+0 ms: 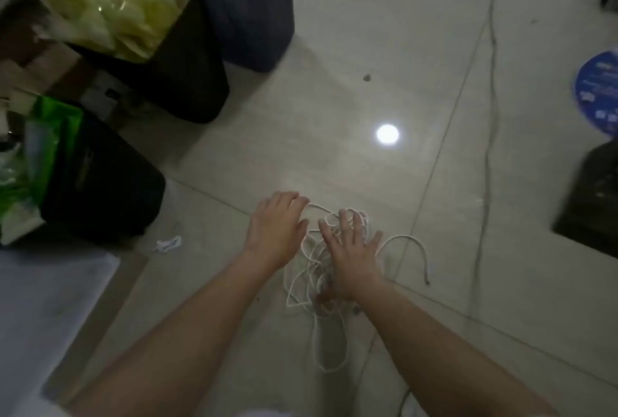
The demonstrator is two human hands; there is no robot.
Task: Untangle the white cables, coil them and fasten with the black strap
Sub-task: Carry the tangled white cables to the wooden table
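Observation:
A tangle of white cables [312, 269] lies on the pale tiled floor, with loops trailing toward me and one loose end curving off to the right [423, 256]. My right hand [351, 249] is spread flat, palm down, over the middle of the tangle with its fingers straight. My left hand [276, 229] hovers just left of the tangle, fingers slightly bent, its fingertips near a cable strand at the top. No black strap is visible.
Dark bins [187, 82] [247, 5] and a black bag [100, 189] with green and yellow plastic stand at the left. A small white scrap [169, 244] lies on the floor. A thin dark cable [490, 149] runs along the right, near a black bag [592, 202] and a blue disc [598, 92].

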